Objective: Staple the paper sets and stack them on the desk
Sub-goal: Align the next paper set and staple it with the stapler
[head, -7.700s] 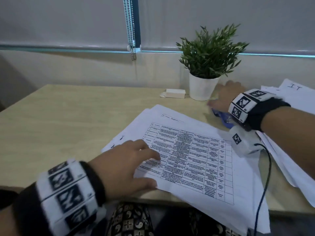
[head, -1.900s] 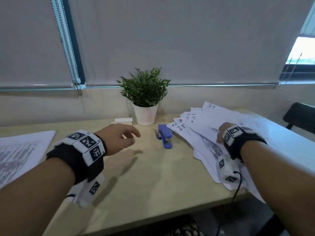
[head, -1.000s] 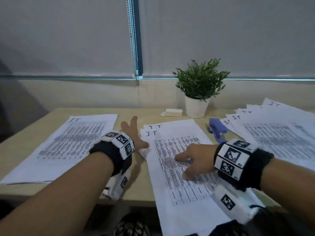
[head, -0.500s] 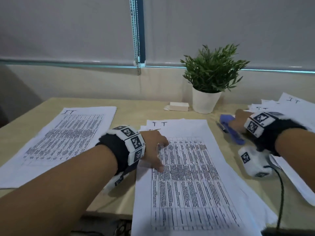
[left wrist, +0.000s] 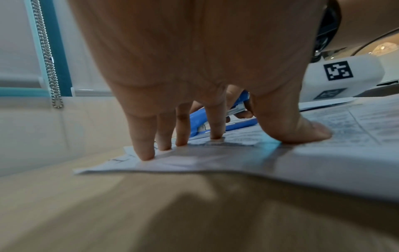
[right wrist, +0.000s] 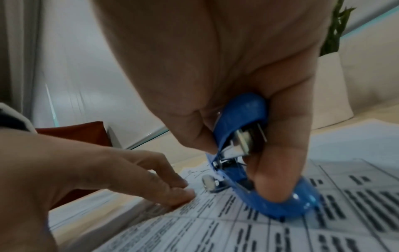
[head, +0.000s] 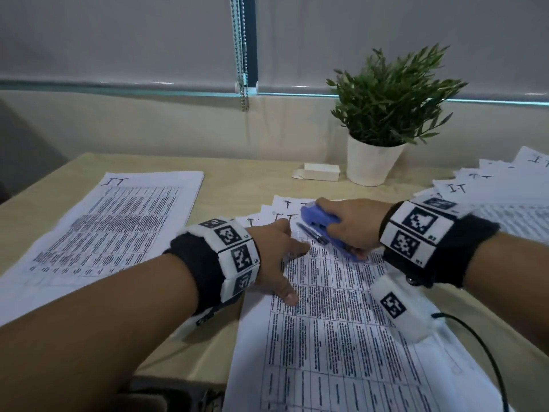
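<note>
A set of printed sheets (head: pixel 341 322) lies in the middle of the desk (head: pixel 214 203), reaching over the near edge. My left hand (head: pixel 285 263) presses it flat near its top left corner, fingers (left wrist: pixel 144 150) spread and straight. My right hand (head: pixel 341 230) grips a blue stapler (head: pixel 318 221) over the top of the set, with its front end toward the corner marked "IT". Thumb and fingers wrap around the stapler (right wrist: pixel 237 153) in the right wrist view. I cannot tell whether any paper sits in its mouth. A stack of paper sets (head: pixel 118 221) lies at the left.
A fanned pile of loose paper sets (head: pixel 490 188) covers the desk's right side. A potted plant (head: pixel 371 165) and a small white box (head: pixel 318 172) stand at the back by the wall. A black cable (head: pixel 481 337) hangs from my right wrist.
My right hand has lifted the stapler from the desk beside the sheets and brought it left over the top of the middle set. My left hand still presses the same spot.
</note>
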Motion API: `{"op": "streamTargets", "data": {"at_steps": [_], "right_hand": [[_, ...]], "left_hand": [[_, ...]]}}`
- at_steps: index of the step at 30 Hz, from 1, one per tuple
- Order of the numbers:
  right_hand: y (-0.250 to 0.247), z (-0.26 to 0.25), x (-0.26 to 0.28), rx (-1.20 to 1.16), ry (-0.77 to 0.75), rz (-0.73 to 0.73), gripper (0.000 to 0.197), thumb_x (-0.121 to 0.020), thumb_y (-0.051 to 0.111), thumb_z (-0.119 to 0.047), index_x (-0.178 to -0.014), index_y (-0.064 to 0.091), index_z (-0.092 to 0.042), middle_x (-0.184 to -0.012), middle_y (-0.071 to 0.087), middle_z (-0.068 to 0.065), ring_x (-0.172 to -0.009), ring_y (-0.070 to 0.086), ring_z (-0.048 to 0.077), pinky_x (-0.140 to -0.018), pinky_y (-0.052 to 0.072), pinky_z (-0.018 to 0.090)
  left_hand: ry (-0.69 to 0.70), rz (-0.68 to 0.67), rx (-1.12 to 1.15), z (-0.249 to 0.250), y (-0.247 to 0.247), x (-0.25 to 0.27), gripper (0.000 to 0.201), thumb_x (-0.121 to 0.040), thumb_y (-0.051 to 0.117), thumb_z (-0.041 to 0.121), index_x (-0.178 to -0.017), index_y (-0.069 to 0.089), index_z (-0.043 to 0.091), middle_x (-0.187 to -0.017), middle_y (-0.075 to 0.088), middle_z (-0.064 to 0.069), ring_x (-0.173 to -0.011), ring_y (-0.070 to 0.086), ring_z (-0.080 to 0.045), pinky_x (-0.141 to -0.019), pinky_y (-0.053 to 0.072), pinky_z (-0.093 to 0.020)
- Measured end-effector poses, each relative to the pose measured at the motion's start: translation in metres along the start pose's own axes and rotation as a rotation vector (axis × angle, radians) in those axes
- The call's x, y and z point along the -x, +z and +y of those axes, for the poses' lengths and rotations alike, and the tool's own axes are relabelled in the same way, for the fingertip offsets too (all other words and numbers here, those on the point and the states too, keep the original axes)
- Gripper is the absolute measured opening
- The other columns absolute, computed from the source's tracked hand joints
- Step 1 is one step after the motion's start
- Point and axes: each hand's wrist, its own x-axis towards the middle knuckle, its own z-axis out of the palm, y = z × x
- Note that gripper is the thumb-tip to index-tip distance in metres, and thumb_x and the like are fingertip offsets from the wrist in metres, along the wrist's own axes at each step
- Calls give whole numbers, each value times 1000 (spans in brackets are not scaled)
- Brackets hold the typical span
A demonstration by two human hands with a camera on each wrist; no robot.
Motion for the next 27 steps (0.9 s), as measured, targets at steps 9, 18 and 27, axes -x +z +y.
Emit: {"op": "streamTargets", "data": {"at_steps": [9, 18, 27], "right_hand": [[4, -9, -19, 100, 17, 26, 30, -97, 36, -9, -127, 36, -8, -115, 58, 17, -78, 45, 24, -68, 36, 28], [4, -25, -36, 34, 39, 84, 51, -97, 36, -13, -145, 18, -9, -118, 58, 19, -95, 55, 33, -71, 40, 32], [-20, 7, -9, -453, 60, 205, 41, -91, 37, -2, -131, 33, -7, -60, 47, 12, -45, 42, 21, -49, 38, 28]], "left_hand": [[-2, 23, 45, -5, 4, -1, 99, -63, 72, 61, -145, 20, 42, -136, 29, 3, -125, 43, -22, -103, 42, -41], [-6, 50, 66, -4, 4, -2, 98, -62, 74, 59, -144, 24, 43, -136, 30, 3, -123, 45, -22, -101, 43, -39], [-45, 0, -17, -2, 4, 4, 97, -66, 63, 70, -146, 17, 39, -157, 4, 7, -137, 34, -29, -110, 34, -43]]}}
